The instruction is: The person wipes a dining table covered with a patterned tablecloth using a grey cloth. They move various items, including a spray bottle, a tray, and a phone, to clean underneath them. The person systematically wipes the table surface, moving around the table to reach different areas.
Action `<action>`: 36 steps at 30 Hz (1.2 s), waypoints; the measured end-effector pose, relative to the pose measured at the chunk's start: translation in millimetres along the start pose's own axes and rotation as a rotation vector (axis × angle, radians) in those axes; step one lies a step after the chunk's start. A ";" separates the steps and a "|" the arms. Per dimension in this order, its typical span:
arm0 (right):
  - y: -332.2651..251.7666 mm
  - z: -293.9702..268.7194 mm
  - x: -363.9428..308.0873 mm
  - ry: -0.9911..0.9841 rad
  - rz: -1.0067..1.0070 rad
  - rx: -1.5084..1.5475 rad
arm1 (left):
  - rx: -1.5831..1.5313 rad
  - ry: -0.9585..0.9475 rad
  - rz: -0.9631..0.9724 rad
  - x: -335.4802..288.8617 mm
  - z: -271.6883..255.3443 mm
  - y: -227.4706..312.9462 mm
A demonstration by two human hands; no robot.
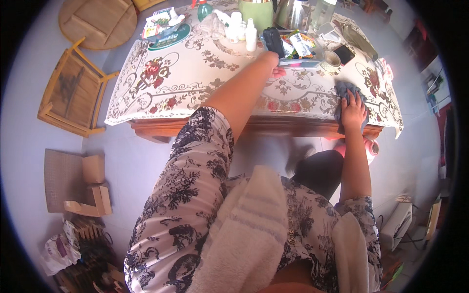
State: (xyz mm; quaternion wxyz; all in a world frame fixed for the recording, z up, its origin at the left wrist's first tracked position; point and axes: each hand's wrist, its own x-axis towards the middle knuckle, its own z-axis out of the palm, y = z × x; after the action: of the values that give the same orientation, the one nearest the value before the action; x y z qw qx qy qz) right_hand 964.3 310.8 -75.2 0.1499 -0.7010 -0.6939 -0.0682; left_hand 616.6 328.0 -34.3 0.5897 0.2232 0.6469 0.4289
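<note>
My left hand (pixel 277 67) is at the near left corner of a clear plastic tray (pixel 308 63), its fingers curled closed at the tray's edge. In the tray lie a black case (pixel 273 42) and several colourful packets (pixel 300 45). My right hand (pixel 352 111) presses a bunched dark grey cloth (pixel 348 88) onto the near right part of the table, fingers bent over it and a little apart. Under both hands spreads a flowered tablecloth (pixel 205 80). A roll of tape (pixel 332 59) and a black phone (pixel 345 54) lie just right of the tray.
White bottles (pixel 250 36), a green container (pixel 256 14) and a glass jar (pixel 293 17) stand toward the table's far side. A green round board (pixel 171 39) holds small packages at the far left. A wooden chair (pixel 75 90) and cardboard boxes (pixel 93 198) are on the left floor.
</note>
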 end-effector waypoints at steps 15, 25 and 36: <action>19.3 22.4 20.2 -0.040 0.025 -0.058 | 0.088 0.099 -0.042 -196.0 -214.7 -62.2; 53.8 61.9 35.5 0.056 -0.170 -0.231 | -0.120 0.417 0.047 -155.4 -462.7 -45.0; 9.5 25.8 16.2 -0.030 0.004 -0.096 | -0.310 0.441 0.065 -11.8 -642.7 -26.5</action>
State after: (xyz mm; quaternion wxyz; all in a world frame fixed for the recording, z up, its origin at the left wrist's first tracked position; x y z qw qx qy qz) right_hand 971.3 334.2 -95.8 0.1056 -0.7095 -0.6908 -0.0905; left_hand 11.3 117.1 -89.9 0.4478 0.0521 0.6788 0.5796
